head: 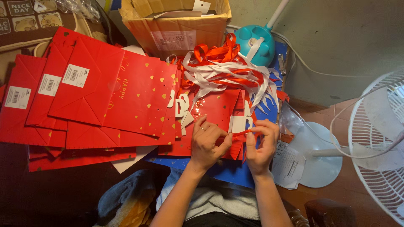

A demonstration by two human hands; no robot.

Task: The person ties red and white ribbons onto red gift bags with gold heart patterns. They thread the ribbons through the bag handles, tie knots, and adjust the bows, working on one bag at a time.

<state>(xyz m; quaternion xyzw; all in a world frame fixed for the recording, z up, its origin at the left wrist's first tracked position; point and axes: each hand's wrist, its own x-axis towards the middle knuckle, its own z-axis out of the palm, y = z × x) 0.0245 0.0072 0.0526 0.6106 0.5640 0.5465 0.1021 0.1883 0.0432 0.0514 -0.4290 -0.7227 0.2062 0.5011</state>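
Note:
My left hand [207, 145] and my right hand [261, 145] meet over a red paper gift bag [214, 110] lying flat on a blue board [227, 170]. Both pinch a thin red ribbon [243, 133] stretched between them, just under a white card tag [240, 123] at the bag's edge. A ring shows on my left hand. A tangled heap of red and white ribbons [229, 71] lies just beyond the bag.
A stack of flat red gift bags with gold hearts [90, 96] spreads to the left. A cardboard box [176, 25] stands at the back, a teal lamp base [254, 42] beside it. A white floor fan [378, 143] and its round base [313, 157] stand on the right.

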